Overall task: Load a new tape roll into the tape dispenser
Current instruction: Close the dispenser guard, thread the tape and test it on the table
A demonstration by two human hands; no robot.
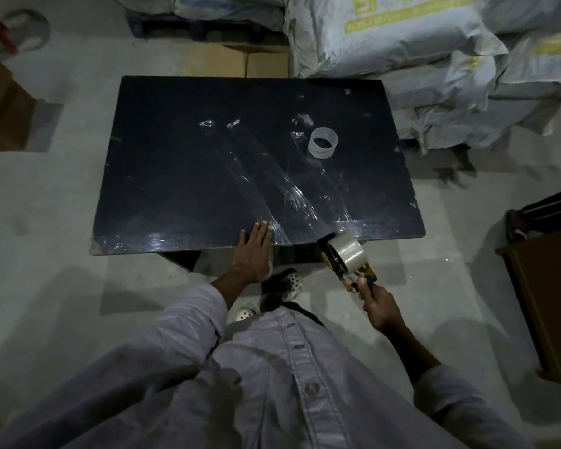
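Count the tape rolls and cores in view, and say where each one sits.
2. A full clear tape roll sits in the tape dispenser held by the right hand at the table's near edge. An empty core stands on the black table, far right.

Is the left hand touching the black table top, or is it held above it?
Touching. In the head view, the left hand lies flat, palm down, on the near edge of the black table, fingers on a strip of clear tape; no gap shows.

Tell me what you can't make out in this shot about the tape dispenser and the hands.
- Tape dispenser in the head view: its handle is covered by the right hand.
- Its blade: too dark and small.
- Left hand: palm faces the black table, so contact is unseen.
- Empty core: any label is too small.
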